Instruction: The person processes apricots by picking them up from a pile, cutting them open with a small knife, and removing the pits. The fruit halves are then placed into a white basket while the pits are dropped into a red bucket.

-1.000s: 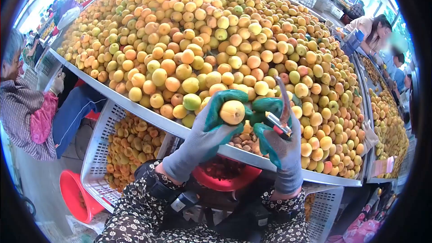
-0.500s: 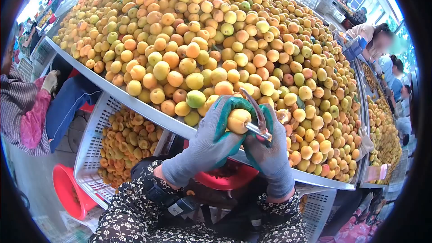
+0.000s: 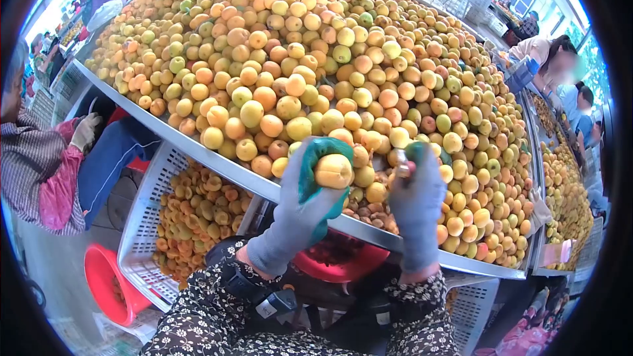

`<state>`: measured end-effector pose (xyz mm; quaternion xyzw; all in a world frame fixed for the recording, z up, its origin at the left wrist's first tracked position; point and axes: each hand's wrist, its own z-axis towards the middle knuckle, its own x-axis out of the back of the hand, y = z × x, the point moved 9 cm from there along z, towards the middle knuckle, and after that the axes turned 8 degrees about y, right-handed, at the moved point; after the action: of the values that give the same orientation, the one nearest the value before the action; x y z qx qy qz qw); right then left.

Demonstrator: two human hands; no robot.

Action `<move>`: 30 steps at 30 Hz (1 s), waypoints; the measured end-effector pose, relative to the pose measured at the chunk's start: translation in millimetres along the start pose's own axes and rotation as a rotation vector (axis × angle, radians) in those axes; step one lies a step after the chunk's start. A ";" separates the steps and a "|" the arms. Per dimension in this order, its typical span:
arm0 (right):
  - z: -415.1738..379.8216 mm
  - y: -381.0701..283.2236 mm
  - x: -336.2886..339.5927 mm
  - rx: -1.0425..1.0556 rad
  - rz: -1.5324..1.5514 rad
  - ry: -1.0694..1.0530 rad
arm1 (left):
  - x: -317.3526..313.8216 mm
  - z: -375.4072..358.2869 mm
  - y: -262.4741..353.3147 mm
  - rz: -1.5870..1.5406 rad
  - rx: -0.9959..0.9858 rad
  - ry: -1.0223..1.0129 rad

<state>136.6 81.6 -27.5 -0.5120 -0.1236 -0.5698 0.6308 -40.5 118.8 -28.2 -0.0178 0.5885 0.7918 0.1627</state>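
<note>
My left hand (image 3: 297, 207), in a grey glove with green palm and fingers, holds a yellow-orange apricot (image 3: 333, 171) above the near edge of the metal table (image 3: 264, 186). To its right, my right hand (image 3: 417, 201), gloved alike and blurred by motion, is closed round a small tool (image 3: 403, 163) with a metal part at its top; the blade cannot be made out. Beyond both hands a large heap of apricots (image 3: 264, 59) covers the table. Small brown pits (image 3: 374, 214) lie at the near edge between my hands.
Below the table stand a white crate (image 3: 135, 240) of split apricots, a red basin (image 3: 105, 277) at left and another red basin (image 3: 339, 267) under my hands. A co-worker's gloved hand (image 3: 86, 130) is at left. More people are at the right and the far side.
My hands have moved apart: the tool has come away from the apricot and to the right. The apricot remains in my left hand, which has shifted slightly left. The whole view has shifted slightly.
</note>
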 end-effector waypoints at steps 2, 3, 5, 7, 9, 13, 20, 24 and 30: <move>3.1 -11.7 15.3 0.026 0.397 0.074 | -0.7 3.3 -13.1 -0.089 0.082 -0.059; -2.0 -22.3 7.9 0.090 0.421 -0.050 | -3.9 3.7 -10.0 -0.069 0.060 -0.072; -8.3 -32.4 2.8 0.140 0.443 -0.175 | -7.6 4.4 -12.0 0.005 0.048 -0.118; -20.1 -45.4 -7.1 0.248 0.387 -0.374 | -7.2 2.5 -18.1 -0.066 0.121 -0.118; -20.6 -38.9 -11.8 0.242 0.355 -0.392 | -5.7 3.8 -22.9 -0.139 0.172 -0.109; -22.9 -27.9 -17.6 0.234 0.268 -0.434 | -5.4 2.2 -26.5 -0.045 0.109 -0.123; -23.5 -29.4 -24.1 0.226 0.239 -0.385 | -8.6 -0.9 -20.2 -0.056 0.176 -0.080; -26.0 -29.3 -28.8 0.227 0.241 -0.417 | -1.0 -2.9 -25.6 -0.101 0.238 -0.065; -27.5 -30.6 -22.9 0.269 0.106 -0.370 | 2.0 9.5 -3.0 0.283 -0.124 -0.145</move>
<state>91.7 78.8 -41.3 -0.5250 -0.2850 -0.4107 0.6888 -40.0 128.9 -28.5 0.1122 0.5218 0.8409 0.0901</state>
